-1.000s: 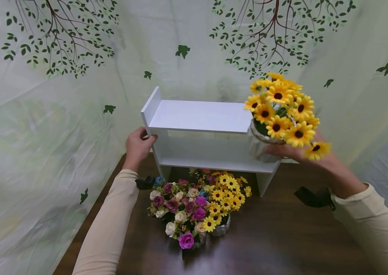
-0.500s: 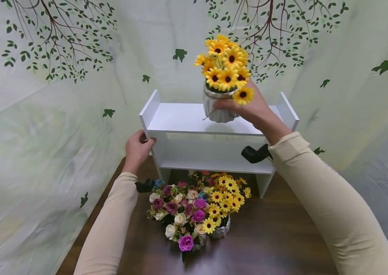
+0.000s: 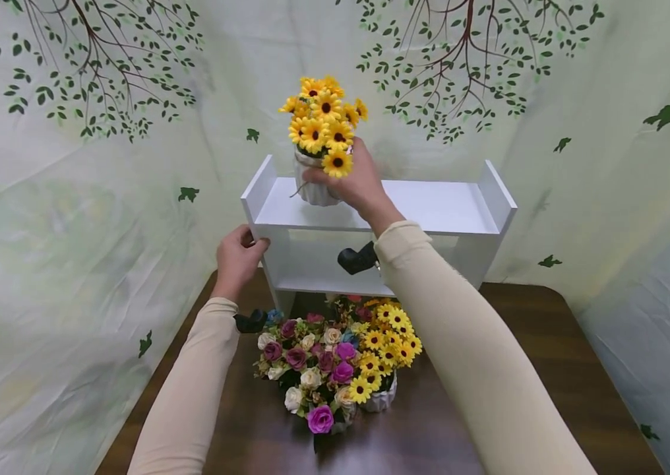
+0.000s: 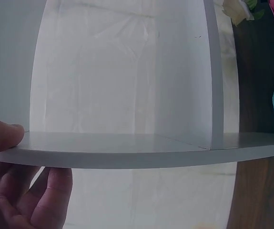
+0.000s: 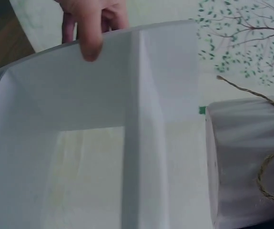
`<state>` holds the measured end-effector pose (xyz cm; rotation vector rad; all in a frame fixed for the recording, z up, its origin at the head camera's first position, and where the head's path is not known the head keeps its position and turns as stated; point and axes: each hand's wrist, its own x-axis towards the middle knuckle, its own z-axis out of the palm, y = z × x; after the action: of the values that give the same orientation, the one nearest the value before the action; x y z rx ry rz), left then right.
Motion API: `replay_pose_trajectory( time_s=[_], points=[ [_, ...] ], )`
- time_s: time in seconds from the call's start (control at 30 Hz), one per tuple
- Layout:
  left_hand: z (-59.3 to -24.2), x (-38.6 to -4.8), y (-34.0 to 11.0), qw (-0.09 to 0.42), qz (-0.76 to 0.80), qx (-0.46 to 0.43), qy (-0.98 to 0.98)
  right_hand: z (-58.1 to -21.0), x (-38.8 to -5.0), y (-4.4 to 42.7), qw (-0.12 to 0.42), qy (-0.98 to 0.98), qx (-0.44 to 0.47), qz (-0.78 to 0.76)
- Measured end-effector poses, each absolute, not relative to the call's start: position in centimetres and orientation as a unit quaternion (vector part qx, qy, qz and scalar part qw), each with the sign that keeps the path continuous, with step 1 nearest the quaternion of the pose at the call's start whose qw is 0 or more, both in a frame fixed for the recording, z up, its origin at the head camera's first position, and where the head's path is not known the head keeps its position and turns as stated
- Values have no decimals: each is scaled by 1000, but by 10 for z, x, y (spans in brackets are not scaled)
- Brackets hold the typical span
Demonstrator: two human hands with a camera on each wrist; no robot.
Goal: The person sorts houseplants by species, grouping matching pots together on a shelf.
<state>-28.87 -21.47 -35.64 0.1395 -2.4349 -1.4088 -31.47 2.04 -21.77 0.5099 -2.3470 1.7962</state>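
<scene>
My right hand (image 3: pixel 363 187) grips a white pot (image 5: pixel 246 157) of yellow artificial sunflowers (image 3: pixel 322 125), with twine tied round it. The pot is upright above the left part of the white shelf's (image 3: pixel 430 203) top board. In the right wrist view, a gap shows between the pot's base and the board. My left hand (image 3: pixel 239 258) pinches the front edge of the shelf's left side panel (image 4: pixel 127 160), thumb on the inner face and fingers on the outer.
Below and in front of the shelf, pots of purple and cream roses (image 3: pixel 311 378) and yellow flowers (image 3: pixel 387 343) stand crowded on the dark wooden table (image 3: pixel 548 343). A leaf-printed cloth (image 3: pixel 430 79) hangs behind. The shelf's right side panel (image 3: pixel 498 198) rises above the top board.
My right hand has carried the potted sunflowers from the shelf's right end leftward, up over the top board, then slightly lower. My left hand has stayed on the side panel.
</scene>
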Motion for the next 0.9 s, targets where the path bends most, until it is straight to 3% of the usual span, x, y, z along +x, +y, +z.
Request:
replay_pose_trajectory(
  time_s=[0.23, 0.9],
  points=[
    [-356, -290, -215, 165, -493, 50, -852, -229, -319, -2, 44, -841, 100, 529],
    [-357, -288, -215, 174, -491, 58, -851, -252, -331, -23, 13, -823, 95, 560]
  ],
)
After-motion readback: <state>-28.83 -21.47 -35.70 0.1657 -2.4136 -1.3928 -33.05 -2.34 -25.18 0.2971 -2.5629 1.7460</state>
